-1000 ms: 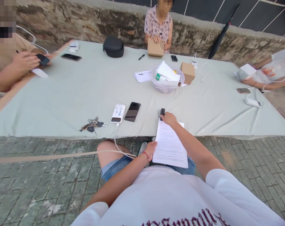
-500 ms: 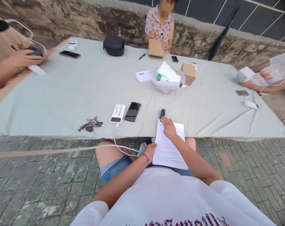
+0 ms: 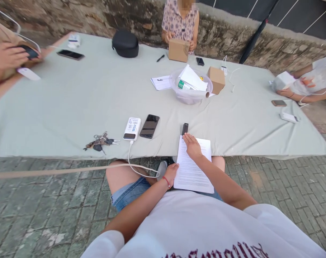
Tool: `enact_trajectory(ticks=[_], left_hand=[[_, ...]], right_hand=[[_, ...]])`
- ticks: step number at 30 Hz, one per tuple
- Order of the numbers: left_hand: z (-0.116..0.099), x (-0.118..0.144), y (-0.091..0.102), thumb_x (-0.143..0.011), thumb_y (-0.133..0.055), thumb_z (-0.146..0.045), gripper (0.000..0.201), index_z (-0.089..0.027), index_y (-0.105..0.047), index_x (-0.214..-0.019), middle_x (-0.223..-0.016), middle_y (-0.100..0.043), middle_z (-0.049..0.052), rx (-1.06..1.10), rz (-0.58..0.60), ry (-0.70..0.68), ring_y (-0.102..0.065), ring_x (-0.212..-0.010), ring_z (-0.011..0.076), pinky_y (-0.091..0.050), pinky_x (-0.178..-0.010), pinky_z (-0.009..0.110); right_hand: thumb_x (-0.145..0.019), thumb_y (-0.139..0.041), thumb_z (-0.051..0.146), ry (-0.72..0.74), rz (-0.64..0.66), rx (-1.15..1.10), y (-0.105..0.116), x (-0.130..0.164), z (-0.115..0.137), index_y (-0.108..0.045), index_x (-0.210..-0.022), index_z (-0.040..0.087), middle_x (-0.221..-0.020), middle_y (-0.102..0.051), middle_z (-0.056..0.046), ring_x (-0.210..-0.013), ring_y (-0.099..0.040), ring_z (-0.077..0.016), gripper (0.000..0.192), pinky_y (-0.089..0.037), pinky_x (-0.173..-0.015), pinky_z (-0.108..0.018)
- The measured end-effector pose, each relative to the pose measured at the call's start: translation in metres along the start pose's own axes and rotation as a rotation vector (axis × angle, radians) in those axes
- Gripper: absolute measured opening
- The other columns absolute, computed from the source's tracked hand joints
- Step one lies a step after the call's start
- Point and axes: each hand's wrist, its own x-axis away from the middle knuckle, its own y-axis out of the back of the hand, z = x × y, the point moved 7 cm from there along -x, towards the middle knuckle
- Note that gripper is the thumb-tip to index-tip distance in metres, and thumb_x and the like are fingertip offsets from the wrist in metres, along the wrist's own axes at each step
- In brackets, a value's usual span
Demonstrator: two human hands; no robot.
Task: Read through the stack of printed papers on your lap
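A printed sheet of paper [image 3: 194, 172] lies across my lap and onto the near edge of the cloth-covered table [image 3: 71, 104]. My left hand [image 3: 171, 172] grips the sheet's left edge. My right hand [image 3: 192, 146] rests flat on the sheet's upper part, fingers spread. Just beyond its fingertips a small black device [image 3: 185, 128] lies on the cloth, untouched.
Near me lie a white power bank [image 3: 132, 128] with its cable, a black phone [image 3: 149, 126] and keys [image 3: 99, 141]. Farther off are a clear bowl [image 3: 191, 94] of papers and cardboard boxes [image 3: 216, 80]. Other people sit at the left, the far side and the right.
My right hand has let go of the small black device and drawn back onto the paper. The left hand has kept its hold on the sheet.
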Motion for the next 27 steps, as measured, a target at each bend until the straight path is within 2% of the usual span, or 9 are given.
enact_trajectory(ticks=[4,7,10,12,15,19,21,24,27], left_hand=[[-0.002,0.004,-0.004,-0.061,-0.090,-0.052,0.047,-0.013,-0.070,-0.078,-0.077,-0.075,0.007,-0.049,0.060,0.003,-0.070,-0.075,0.0229,-0.052,-0.078,0.035],[0.003,0.010,-0.003,-0.061,-0.091,-0.052,0.047,-0.013,-0.071,-0.078,-0.077,-0.076,0.009,-0.047,0.104,0.050,-0.071,-0.076,0.0243,-0.053,-0.077,0.036],[0.013,0.016,-0.003,-0.061,-0.092,-0.048,0.045,-0.012,-0.071,-0.078,-0.077,-0.076,0.010,-0.022,0.139,0.122,-0.073,-0.080,0.0268,-0.055,-0.076,0.037],[0.016,0.018,-0.005,-0.061,-0.093,-0.045,0.044,-0.012,-0.072,-0.080,-0.077,-0.077,0.011,0.000,0.152,0.140,-0.074,-0.081,0.0280,-0.056,-0.076,0.037],[0.016,0.018,-0.011,-0.059,-0.095,-0.044,0.047,-0.011,-0.073,-0.083,-0.078,-0.077,0.011,0.033,0.168,0.133,-0.075,-0.079,0.0280,-0.057,-0.077,0.038],[0.016,0.016,-0.018,-0.050,-0.100,-0.043,0.055,-0.010,-0.073,-0.085,-0.080,-0.078,0.011,0.051,0.170,0.132,-0.074,-0.074,0.0252,-0.058,-0.077,0.038],[0.016,0.016,-0.018,-0.045,-0.101,-0.042,0.059,-0.011,-0.074,-0.087,-0.082,-0.078,0.011,0.044,0.153,0.122,-0.073,-0.073,0.0244,-0.058,-0.078,0.039],[0.013,0.018,-0.016,-0.041,-0.103,-0.038,0.064,-0.011,-0.075,-0.091,-0.086,-0.079,0.011,0.016,0.129,0.102,-0.073,-0.075,0.0250,-0.058,-0.079,0.039],[0.012,0.023,-0.017,-0.050,-0.100,-0.042,0.062,-0.011,-0.075,-0.097,-0.091,-0.079,0.012,0.024,0.149,0.099,-0.074,-0.082,0.0269,-0.058,-0.082,0.039]], right_hand=[[-0.083,-0.034,-0.006,-0.014,-0.027,-0.082,0.011,-0.002,-0.003,-0.052,-0.151,0.019,-0.160,-0.048,-0.004,-0.151,-0.041,-0.0190,0.074,-0.022,-0.130,-0.047],[-0.091,-0.035,0.005,-0.085,-0.165,-0.206,0.035,0.011,-0.020,-0.057,-0.146,0.017,-0.154,-0.055,-0.008,-0.147,-0.045,-0.0227,0.061,-0.030,-0.127,-0.049],[-0.096,-0.039,0.022,-0.298,-0.345,-0.316,0.060,0.051,-0.063,-0.060,-0.142,0.013,-0.147,-0.060,-0.014,-0.140,-0.051,-0.0272,0.051,-0.042,-0.118,-0.049],[-0.095,-0.041,0.028,-0.521,-0.385,-0.348,0.066,0.094,-0.098,-0.063,-0.136,0.012,-0.141,-0.064,-0.018,-0.132,-0.058,-0.0304,0.049,-0.045,-0.113,-0.051],[-0.091,-0.050,0.039,-0.819,-0.347,-0.445,0.057,0.166,-0.131,-0.066,-0.131,0.011,-0.128,-0.071,-0.021,-0.114,-0.068,-0.0326,0.051,-0.051,-0.103,-0.052],[-0.082,-0.067,0.053,-0.990,-0.311,-0.947,0.019,0.237,-0.127,-0.071,-0.122,0.021,-0.103,-0.080,-0.011,-0.102,-0.074,-0.0302,0.051,-0.060,-0.089,-0.043],[-0.082,-0.068,0.061,-1.019,-0.282,-1.203,0.000,0.253,-0.111,-0.072,-0.120,0.022,-0.099,-0.080,-0.010,-0.103,-0.075,-0.0316,0.055,-0.062,-0.088,-0.045],[-0.082,-0.062,0.075,-1.023,-0.275,-1.502,-0.015,0.255,-0.093,-0.072,-0.119,0.022,-0.105,-0.081,-0.011,-0.109,-0.074,-0.0332,0.065,-0.063,-0.091,-0.048],[-0.077,-0.075,0.067,-0.990,-0.163,-1.600,-0.022,0.244,-0.085,-0.073,-0.117,0.021,-0.110,-0.080,-0.012,-0.113,-0.073,-0.0337,0.061,-0.062,-0.097,-0.048]])
